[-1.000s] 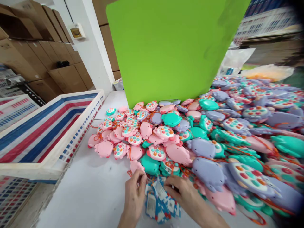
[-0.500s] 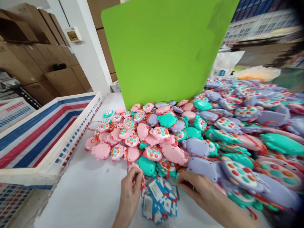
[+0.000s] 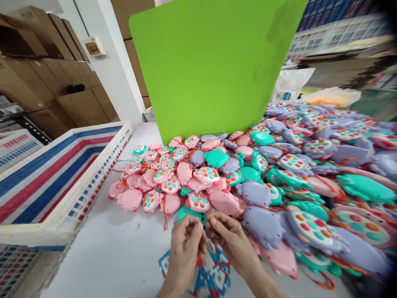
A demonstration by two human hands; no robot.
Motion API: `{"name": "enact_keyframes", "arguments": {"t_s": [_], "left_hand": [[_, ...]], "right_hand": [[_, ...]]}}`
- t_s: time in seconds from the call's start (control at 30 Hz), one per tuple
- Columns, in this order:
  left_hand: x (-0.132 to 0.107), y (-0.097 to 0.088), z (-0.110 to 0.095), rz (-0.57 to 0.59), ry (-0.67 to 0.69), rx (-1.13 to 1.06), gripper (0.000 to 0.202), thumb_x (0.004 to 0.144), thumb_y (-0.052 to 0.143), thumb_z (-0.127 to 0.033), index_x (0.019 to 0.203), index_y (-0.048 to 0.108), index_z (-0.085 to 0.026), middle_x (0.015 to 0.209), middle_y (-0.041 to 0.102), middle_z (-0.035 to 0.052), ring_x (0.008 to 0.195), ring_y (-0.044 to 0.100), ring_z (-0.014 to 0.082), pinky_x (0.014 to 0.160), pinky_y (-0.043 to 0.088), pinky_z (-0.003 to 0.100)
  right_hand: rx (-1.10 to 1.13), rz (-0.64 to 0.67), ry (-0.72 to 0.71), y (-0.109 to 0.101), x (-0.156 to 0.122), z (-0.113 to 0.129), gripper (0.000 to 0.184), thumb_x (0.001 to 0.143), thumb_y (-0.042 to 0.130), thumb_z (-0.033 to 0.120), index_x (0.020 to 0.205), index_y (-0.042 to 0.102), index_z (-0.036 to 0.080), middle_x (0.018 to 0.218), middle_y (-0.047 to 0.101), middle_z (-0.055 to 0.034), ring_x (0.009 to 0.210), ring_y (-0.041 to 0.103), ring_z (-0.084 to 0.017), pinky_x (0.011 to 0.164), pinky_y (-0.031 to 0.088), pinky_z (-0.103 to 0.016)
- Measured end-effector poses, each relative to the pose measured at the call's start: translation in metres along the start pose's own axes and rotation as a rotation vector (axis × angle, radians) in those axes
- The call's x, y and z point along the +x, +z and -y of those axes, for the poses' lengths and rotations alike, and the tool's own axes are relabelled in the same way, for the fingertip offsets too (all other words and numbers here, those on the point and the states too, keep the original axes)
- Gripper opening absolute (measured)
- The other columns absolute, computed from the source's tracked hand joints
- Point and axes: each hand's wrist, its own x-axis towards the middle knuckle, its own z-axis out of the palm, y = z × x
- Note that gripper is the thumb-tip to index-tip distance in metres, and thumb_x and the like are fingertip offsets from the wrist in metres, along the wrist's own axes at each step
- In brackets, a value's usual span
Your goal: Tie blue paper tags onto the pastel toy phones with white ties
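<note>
My left hand (image 3: pixel 187 244) and my right hand (image 3: pixel 228 240) are close together, fingertips nearly meeting above a pile of blue-and-white printed cards (image 3: pixel 217 273). Both have thumb and fingers pinched. What they pinch is too small or hidden to make out; a bit of red shows below the left fingers. Just beyond them lies a green animal-shaped toy (image 3: pixel 187 212), partly covered by my hands. A purple toy (image 3: pixel 263 225) and a pink toy (image 3: pixel 279 256) rest to the right of my right hand.
A large heap of pink, green and purple toys with orange cords (image 3: pixel 297 161) spreads across the white table (image 3: pixel 102 252). Behind it stands a green panel (image 3: pixel 211 70). At left is a white crate with a striped lining (image 3: pixel 71 165); cardboard boxes (image 3: pixel 83 103) are stacked beyond.
My hands have come together over the cards; the right moved left, the left slightly right. A pink toy now shows where my right forearm was. The view has shifted slightly.
</note>
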Motion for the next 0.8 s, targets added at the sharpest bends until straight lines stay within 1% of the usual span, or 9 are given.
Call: {"name": "enact_keyframes", "arguments": {"t_s": [0.07, 0.13, 0.27, 0.33, 0.43, 0.5, 0.57, 0.67, 0.8], "left_hand": [[0.002, -0.002, 0.000, 0.008, 0.015, 0.045, 0.025, 0.078, 0.049, -0.039, 0.066, 0.049, -0.017, 0.047, 0.046, -0.0050, 0.037, 0.040, 0.0070, 0.038, 0.031, 0.018], [0.004, -0.004, 0.000, 0.008, 0.029, 0.080, 0.023, 0.076, 0.051, -0.037, 0.067, 0.052, -0.016, 0.048, 0.047, -0.0041, 0.040, 0.041, 0.0079, 0.040, 0.033, 0.018], [0.005, -0.006, 0.002, -0.020, 0.057, 0.098, 0.016, 0.072, 0.055, -0.031, 0.075, 0.059, -0.015, 0.053, 0.053, -0.0016, 0.048, 0.048, 0.0109, 0.046, 0.040, 0.020], [0.006, -0.007, 0.003, -0.028, 0.063, 0.098, 0.015, 0.070, 0.056, -0.029, 0.076, 0.060, -0.015, 0.054, 0.054, -0.0013, 0.049, 0.049, 0.0114, 0.047, 0.041, 0.021], [0.008, -0.008, 0.005, -0.035, 0.065, 0.111, 0.014, 0.070, 0.057, -0.027, 0.075, 0.062, -0.015, 0.054, 0.055, -0.0009, 0.051, 0.051, 0.0123, 0.048, 0.042, 0.021], [0.007, -0.008, 0.006, -0.041, 0.095, 0.148, 0.012, 0.070, 0.057, -0.024, 0.076, 0.063, -0.015, 0.059, 0.058, 0.0006, 0.056, 0.053, 0.0134, 0.052, 0.043, 0.022], [0.006, -0.009, 0.007, -0.041, 0.151, 0.201, 0.011, 0.071, 0.056, -0.021, 0.077, 0.064, -0.016, 0.068, 0.060, 0.0026, 0.063, 0.056, 0.0147, 0.057, 0.045, 0.023], [0.003, -0.009, 0.009, -0.017, 0.251, 0.313, 0.013, 0.074, 0.054, -0.019, 0.080, 0.066, -0.019, 0.076, 0.060, 0.0041, 0.069, 0.057, 0.0155, 0.060, 0.047, 0.023], [0.001, -0.009, 0.013, -0.037, 0.400, 0.564, 0.020, 0.078, 0.048, -0.015, 0.082, 0.067, -0.021, 0.080, 0.058, 0.0051, 0.072, 0.057, 0.0155, 0.064, 0.047, 0.024]], "right_hand": [[0.100, -0.003, 0.070, 0.001, 0.000, 0.002, 0.022, 0.059, 0.075, 0.033, 0.067, 0.065, 0.015, 0.056, 0.057, 0.0022, 0.048, 0.046, -0.007, 0.045, 0.034, -0.018], [0.145, -0.022, 0.097, 0.001, 0.000, 0.004, 0.021, 0.056, 0.077, 0.030, 0.068, 0.067, 0.016, 0.058, 0.059, 0.0016, 0.050, 0.049, -0.008, 0.048, 0.038, -0.018], [0.174, -0.052, 0.122, -0.002, 0.000, 0.004, 0.024, 0.053, 0.079, 0.026, 0.072, 0.068, 0.017, 0.062, 0.062, 0.0009, 0.056, 0.054, -0.010, 0.054, 0.043, -0.021], [0.176, -0.050, 0.130, -0.003, 0.000, 0.002, 0.025, 0.053, 0.079, 0.025, 0.074, 0.068, 0.018, 0.063, 0.062, 0.0010, 0.055, 0.054, -0.009, 0.054, 0.043, -0.021], [0.164, -0.025, 0.122, -0.004, 0.000, 0.000, 0.022, 0.057, 0.078, 0.027, 0.073, 0.066, 0.017, 0.060, 0.058, 0.0023, 0.052, 0.050, -0.008, 0.050, 0.040, -0.019], [0.142, 0.002, 0.105, -0.003, -0.001, -0.001, 0.020, 0.061, 0.075, 0.030, 0.071, 0.064, 0.016, 0.060, 0.055, 0.0031, 0.053, 0.047, -0.008, 0.050, 0.039, -0.019], [0.102, 0.023, 0.088, -0.002, -0.002, -0.001, 0.020, 0.066, 0.071, 0.033, 0.070, 0.061, 0.016, 0.061, 0.051, 0.0036, 0.054, 0.044, -0.008, 0.051, 0.038, -0.018], [0.032, 0.039, 0.071, 0.000, -0.003, -0.001, 0.022, 0.071, 0.065, 0.038, 0.070, 0.056, 0.018, 0.059, 0.044, 0.0049, 0.051, 0.038, -0.008, 0.047, 0.032, -0.018], [-0.036, 0.065, 0.039, 0.001, -0.005, -0.002, 0.024, 0.076, 0.058, 0.040, 0.069, 0.052, 0.018, 0.059, 0.039, 0.0054, 0.051, 0.033, -0.008, 0.045, 0.029, -0.018]]}}
